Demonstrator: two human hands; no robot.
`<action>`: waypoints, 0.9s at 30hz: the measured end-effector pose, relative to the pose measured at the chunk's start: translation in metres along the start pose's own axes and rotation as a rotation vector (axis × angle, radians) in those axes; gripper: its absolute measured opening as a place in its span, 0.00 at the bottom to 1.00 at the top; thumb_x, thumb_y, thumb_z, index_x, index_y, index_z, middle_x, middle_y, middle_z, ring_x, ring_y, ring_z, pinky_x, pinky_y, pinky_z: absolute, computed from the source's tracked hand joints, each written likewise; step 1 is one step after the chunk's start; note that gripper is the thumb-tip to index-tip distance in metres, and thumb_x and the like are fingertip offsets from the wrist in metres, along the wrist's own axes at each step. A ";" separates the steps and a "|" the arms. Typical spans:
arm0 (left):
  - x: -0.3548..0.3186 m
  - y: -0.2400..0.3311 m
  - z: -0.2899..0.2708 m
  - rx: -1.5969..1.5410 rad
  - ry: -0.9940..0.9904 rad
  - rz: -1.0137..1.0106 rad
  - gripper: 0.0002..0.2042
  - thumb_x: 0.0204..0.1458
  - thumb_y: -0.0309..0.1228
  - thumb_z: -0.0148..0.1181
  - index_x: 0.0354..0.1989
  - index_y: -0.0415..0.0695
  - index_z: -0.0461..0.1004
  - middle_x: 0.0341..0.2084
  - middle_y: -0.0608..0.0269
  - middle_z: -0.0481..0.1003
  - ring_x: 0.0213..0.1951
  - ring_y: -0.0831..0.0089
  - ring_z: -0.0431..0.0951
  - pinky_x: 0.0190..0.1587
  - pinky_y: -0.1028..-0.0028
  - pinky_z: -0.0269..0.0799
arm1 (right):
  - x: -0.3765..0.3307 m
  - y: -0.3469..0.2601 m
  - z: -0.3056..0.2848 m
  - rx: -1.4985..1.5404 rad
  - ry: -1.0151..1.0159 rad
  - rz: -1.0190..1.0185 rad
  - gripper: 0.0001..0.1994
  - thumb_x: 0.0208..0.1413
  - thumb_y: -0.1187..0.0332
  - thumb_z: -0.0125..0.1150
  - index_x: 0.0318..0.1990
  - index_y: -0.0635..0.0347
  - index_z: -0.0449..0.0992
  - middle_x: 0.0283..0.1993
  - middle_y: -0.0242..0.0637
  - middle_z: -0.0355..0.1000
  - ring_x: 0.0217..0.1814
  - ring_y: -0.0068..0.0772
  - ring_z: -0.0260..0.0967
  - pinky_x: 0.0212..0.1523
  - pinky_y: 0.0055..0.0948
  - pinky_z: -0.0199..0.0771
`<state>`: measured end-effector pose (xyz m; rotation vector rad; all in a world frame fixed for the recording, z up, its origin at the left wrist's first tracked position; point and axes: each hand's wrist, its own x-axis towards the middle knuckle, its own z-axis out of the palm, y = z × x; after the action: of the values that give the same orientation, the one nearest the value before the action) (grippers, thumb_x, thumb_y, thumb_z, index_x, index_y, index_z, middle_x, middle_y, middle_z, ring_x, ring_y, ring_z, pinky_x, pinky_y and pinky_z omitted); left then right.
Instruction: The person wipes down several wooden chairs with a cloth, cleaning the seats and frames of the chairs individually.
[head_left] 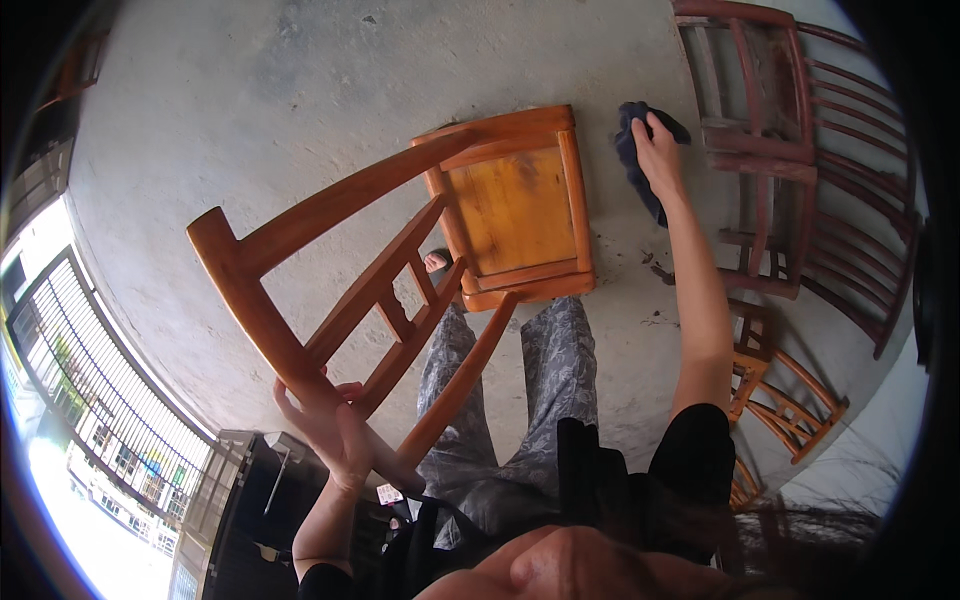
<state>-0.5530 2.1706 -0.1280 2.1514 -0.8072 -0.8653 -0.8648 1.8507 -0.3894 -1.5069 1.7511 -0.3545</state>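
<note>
A brown wooden chair (515, 215) stands in front of me, its flat seat toward the far side and its slatted backrest slanting toward me on the left. My left hand (335, 425) is closed round the top rail of the backrest, near its lower end in the view. Out to the right, beyond the seat's edge, my right hand (655, 150) grips a dark cloth (632, 150) that hangs in loose folds. The cloth is apart from the chair, above the floor. Part of my left palm is hidden by the rail.
Dark reddish wooden benches (765, 150) with slatted backs line the right side. A smaller yellowish chair (785, 390) stands nearer on that side. At the left are a barred gate (100, 410) and a black cabinet (265, 510). Small debris lies on the concrete floor (320, 110).
</note>
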 end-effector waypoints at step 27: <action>-0.004 -0.004 -0.006 0.142 0.091 -0.059 0.38 0.47 0.29 0.44 0.61 0.40 0.25 0.29 0.51 0.73 0.41 0.64 0.71 0.54 0.60 0.52 | -0.194 0.073 0.166 -0.361 -0.525 -0.782 0.29 0.37 0.65 0.64 0.51 0.49 0.63 0.58 0.33 0.55 0.54 0.35 0.57 0.54 0.35 0.56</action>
<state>-0.5497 2.1774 -0.1263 2.3313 -0.7828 -0.7536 -0.8017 2.0947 -0.4736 -2.2682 0.7915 -0.0011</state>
